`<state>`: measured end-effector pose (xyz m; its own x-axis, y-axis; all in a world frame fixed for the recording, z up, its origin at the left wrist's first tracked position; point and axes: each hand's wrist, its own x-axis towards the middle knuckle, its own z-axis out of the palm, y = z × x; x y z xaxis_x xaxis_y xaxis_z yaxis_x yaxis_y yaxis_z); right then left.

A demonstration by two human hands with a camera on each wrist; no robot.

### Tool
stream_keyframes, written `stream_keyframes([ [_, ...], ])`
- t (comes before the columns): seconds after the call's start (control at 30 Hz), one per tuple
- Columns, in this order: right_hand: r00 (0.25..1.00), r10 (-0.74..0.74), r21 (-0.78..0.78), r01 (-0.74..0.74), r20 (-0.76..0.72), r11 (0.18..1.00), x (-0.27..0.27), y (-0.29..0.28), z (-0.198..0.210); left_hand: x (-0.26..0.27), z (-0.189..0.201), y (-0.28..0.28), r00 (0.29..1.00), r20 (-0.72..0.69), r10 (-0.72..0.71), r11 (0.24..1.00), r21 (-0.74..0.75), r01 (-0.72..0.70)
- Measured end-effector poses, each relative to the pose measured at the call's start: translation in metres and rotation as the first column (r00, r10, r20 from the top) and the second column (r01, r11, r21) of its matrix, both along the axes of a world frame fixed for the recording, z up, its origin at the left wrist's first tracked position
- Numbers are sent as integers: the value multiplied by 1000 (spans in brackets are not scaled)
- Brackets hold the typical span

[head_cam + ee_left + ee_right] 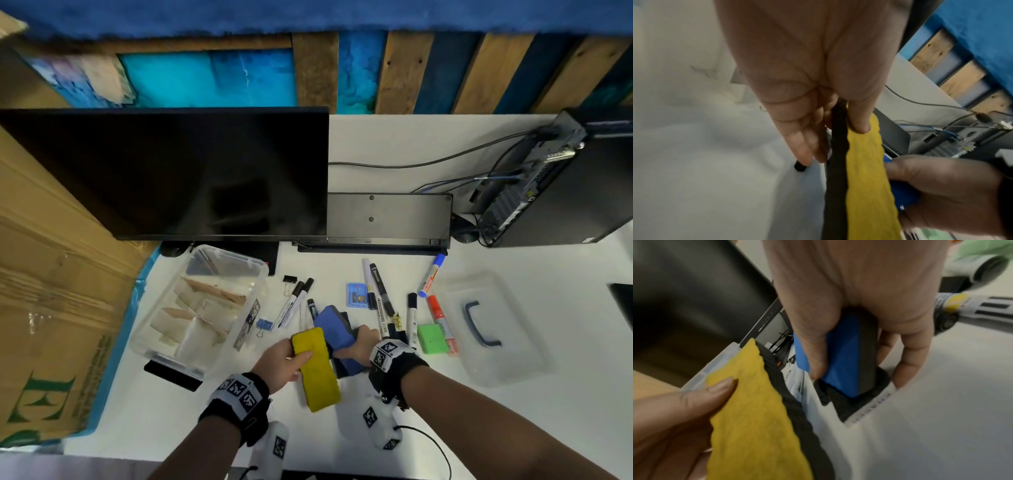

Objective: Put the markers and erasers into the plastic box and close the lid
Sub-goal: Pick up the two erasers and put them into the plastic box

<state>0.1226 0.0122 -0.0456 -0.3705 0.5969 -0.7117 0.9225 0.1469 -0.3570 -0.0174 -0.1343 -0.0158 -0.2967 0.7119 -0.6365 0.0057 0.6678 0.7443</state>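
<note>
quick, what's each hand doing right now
Left hand: grips the yellow eraser.
Right hand: grips the blue eraser.

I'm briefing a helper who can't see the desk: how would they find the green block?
Start at the dark monitor and come forward to the markers scattered on the white desk. The green block lies at their right end, beside the red marker and left of the clear lid. It is the only green, boxy thing there.

Office desk: monitor [164, 174], computer [561, 185].
</note>
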Motion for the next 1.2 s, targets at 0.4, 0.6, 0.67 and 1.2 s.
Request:
stream_keyframes([
  [0.4, 858, -439, -354, 336, -268, 873, 10, -4, -11, 25, -10, 11, 928, 363, -84, 996, 47, 72],
  [0.6, 845, -427, -396, 289, -322, 871, 9, -8, 0, 23, -8, 14, 914, 401, -60, 998, 45, 46],
  [0.67, 876, -327, -295, 227, -354, 928, 11, -1, 10, 19, 4, 15, 920, 384, -79, 997, 44, 67],
  [1.2, 646, 119, 59, -113, -754, 992, -116, 35, 132, -108, 121, -27, 775, -124, 619, 738, 429, -521],
])
